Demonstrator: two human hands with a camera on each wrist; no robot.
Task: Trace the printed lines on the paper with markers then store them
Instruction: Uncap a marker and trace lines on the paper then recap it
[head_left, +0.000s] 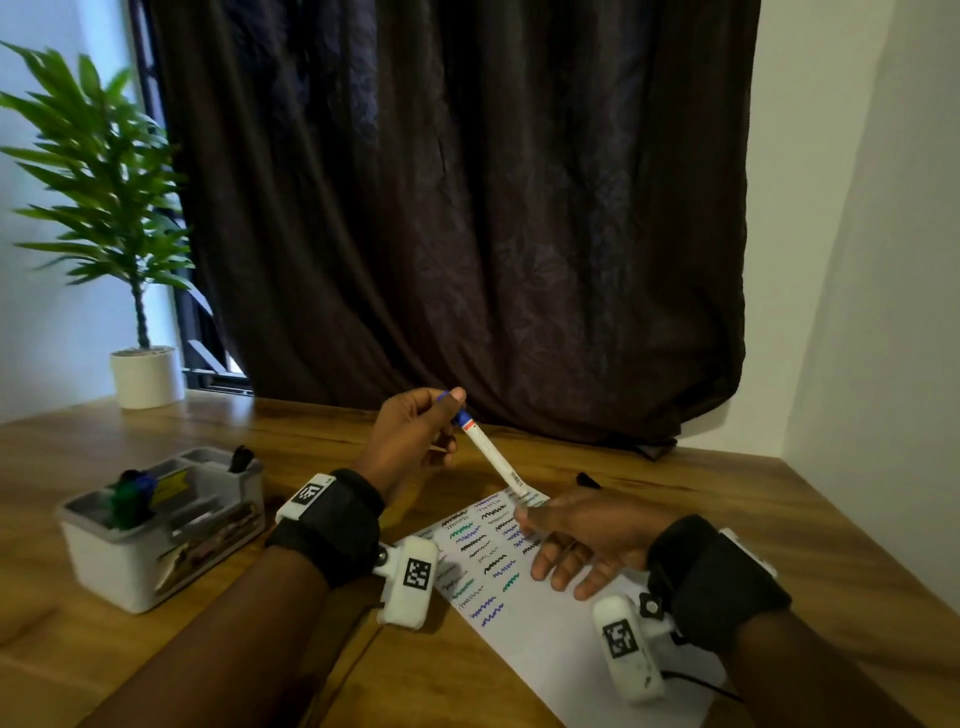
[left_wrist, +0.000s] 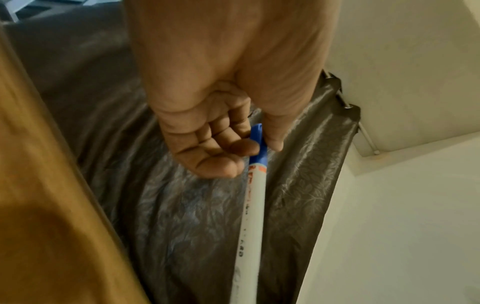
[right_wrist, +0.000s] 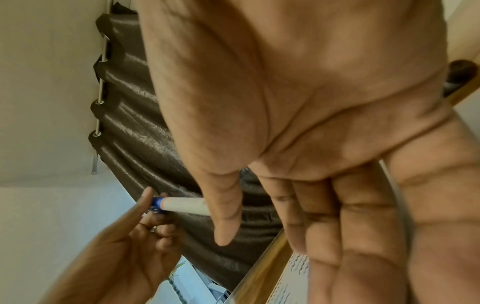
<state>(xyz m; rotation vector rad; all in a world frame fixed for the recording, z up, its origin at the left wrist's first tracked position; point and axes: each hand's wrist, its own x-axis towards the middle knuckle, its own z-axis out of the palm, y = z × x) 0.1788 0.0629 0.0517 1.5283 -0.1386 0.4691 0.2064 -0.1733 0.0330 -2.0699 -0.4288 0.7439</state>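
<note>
Slanting above the table, the marker (head_left: 491, 453) runs its long axis from the blue capped end, up and away, down toward the paper (head_left: 524, 631). The left hand (head_left: 410, 441) pinches that blue end between thumb and fingers. The right hand (head_left: 582, 540) lies nearer the lower end, fingers loosely extended; whether it touches the barrel cannot be told. The organiser (head_left: 130, 561) stands well apart on the left-hand side.
</note>
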